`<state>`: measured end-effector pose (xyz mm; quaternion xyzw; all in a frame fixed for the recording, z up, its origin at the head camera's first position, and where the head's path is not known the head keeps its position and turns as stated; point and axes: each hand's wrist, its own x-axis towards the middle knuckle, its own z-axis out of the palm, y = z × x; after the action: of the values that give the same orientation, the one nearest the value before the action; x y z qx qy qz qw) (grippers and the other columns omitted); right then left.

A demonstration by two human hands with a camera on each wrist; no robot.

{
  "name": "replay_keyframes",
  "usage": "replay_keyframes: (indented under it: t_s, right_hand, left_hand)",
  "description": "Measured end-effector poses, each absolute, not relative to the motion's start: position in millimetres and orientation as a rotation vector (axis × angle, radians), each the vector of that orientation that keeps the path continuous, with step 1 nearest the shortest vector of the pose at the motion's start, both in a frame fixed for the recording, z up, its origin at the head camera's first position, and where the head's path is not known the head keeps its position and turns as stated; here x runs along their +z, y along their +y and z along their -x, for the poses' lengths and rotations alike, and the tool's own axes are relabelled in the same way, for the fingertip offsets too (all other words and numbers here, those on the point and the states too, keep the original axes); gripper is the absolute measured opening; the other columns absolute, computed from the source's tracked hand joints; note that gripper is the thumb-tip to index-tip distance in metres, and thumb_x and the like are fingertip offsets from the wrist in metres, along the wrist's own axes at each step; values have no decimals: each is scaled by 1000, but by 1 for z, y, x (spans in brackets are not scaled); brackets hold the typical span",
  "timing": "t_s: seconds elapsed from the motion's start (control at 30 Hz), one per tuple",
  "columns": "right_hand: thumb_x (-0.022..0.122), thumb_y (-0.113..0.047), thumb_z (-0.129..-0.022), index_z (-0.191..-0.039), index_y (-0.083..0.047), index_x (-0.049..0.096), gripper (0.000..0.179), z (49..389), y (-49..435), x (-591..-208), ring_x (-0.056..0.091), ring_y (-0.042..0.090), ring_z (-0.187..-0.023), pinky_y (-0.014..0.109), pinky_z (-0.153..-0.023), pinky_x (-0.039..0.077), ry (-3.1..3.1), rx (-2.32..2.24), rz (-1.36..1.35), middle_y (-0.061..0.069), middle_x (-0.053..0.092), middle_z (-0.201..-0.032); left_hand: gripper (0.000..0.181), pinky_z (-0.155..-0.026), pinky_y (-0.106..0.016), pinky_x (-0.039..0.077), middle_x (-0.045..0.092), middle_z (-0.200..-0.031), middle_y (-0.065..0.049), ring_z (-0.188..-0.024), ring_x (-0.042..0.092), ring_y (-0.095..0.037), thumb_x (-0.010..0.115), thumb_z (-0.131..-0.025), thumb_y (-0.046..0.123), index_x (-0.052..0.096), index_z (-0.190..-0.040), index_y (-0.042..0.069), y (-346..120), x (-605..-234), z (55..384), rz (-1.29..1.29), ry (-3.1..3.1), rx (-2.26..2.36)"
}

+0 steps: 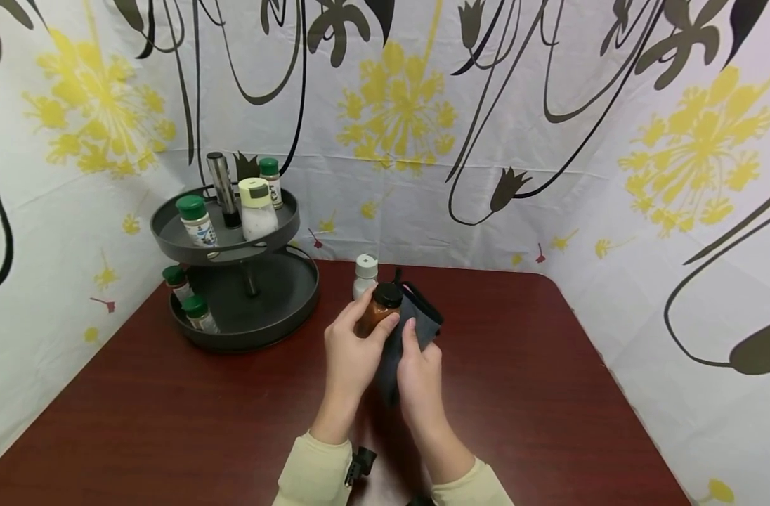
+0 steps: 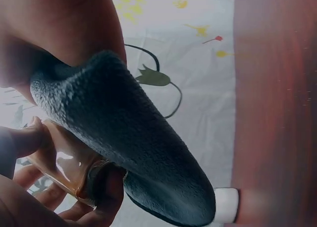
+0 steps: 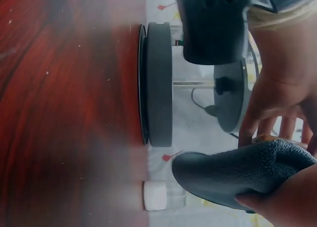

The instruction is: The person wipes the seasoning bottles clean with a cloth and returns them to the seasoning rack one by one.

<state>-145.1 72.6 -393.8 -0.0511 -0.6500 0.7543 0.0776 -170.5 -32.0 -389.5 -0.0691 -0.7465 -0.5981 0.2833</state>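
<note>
My left hand [image 1: 347, 358] holds a small amber-brown bottle [image 1: 369, 320] with a black cap, fingers and thumb around its sides. My right hand [image 1: 419, 379] grips a dark grey cloth [image 1: 415, 320] with a black edge, its thumb lying on top. The cloth is right beside the bottle. Seen from the left wrist, the fuzzy cloth [image 2: 143, 133] partly covers the shiny bottle [image 2: 64, 160]. In the right wrist view the folded cloth [image 3: 228, 175] hides most of the bottle. Whether cloth and bottle touch, I cannot tell.
A white-capped bottle [image 1: 365, 270] stands just behind my hands. At the left is a dark two-tier round stand [image 1: 246, 343] carrying green-capped jars [image 1: 198, 221], a pale-capped shaker [image 1: 258, 211] and a metal cylinder [image 1: 222, 183]. Patterned fabric [image 1: 397, 232] borders the red-brown table [image 1: 518, 393].
</note>
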Motion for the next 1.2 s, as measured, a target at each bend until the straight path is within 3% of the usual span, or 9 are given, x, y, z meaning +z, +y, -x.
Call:
replay_keyframes:
  t_s: [0.13,0.37,0.67,1.0,1.2]
  right_hand:
    - [45,-50,-113,-145,-9,62,54,151,77,-394,71,8,-106,20,-89,57,-1981,2280,217,11,71,-134]
    - [45,-51,-113,-152,-10,56,58,159,85,-369,68,13,-116,22,-92,55,-1904,2282,181,13,65,-145]
    - [48,-48,-112,-140,-6,66,54,152,81,-369,70,13,-92,23,-80,55,-1865,2103,89,18,72,-120]
    - [49,-42,-113,-145,-5,62,50,149,73,-398,69,15,-113,22,-92,55,-1937,2058,94,14,71,-132]
    - [49,-42,-113,-147,-7,61,50,149,77,-405,67,17,-112,26,-94,56,-1995,2019,122,15,70,-135]
  left_hand:
    - [54,-99,-49,61,77,-131,-8,-117,75,-27,87,-91,21,70,-142,14,-30,-397,175,167,-2022,-1639]
    - [55,-101,-50,59,74,-137,-6,-121,74,-25,87,-90,19,70,-142,17,-28,-401,180,181,-2047,-1738]
    - [54,-89,-43,64,77,-127,-13,-111,76,-29,85,-92,16,69,-144,17,-31,-397,178,171,-2049,-1852]
    - [59,-100,-48,60,74,-134,-17,-117,75,-32,83,-94,14,63,-149,10,-32,-393,179,146,-2018,-1878]
    - [55,-102,-50,60,74,-132,-17,-116,75,-33,83,-94,15,66,-146,13,-27,-388,184,161,-1999,-1920]
